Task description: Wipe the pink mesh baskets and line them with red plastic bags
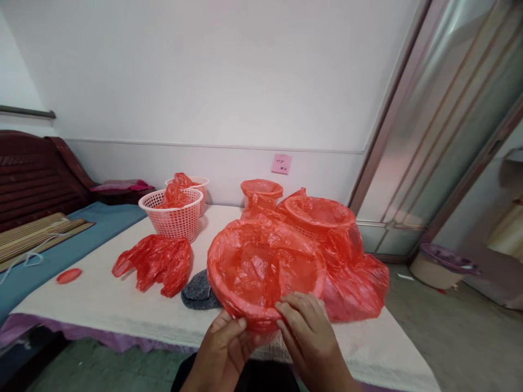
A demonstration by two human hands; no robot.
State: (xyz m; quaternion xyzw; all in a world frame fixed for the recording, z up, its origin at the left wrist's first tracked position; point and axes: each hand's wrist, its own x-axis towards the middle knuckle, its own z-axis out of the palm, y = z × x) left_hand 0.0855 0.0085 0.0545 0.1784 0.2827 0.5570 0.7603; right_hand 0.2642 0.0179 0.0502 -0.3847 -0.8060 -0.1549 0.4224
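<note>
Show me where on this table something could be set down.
Bare white cloth lies at the table's left front, beside the loose red bag. The middle and right are crowded: a red-lined basket stands behind the red-bagged basket held by the left hand and right hand.

a: what are the hands on?
b: left hand and right hand both grip the rim of a round basket lined with red plastic, near the front edge of the white-covered table.
a: beside it?
b: a grey knitted pad, then a loose red plastic bag to the left.
</note>
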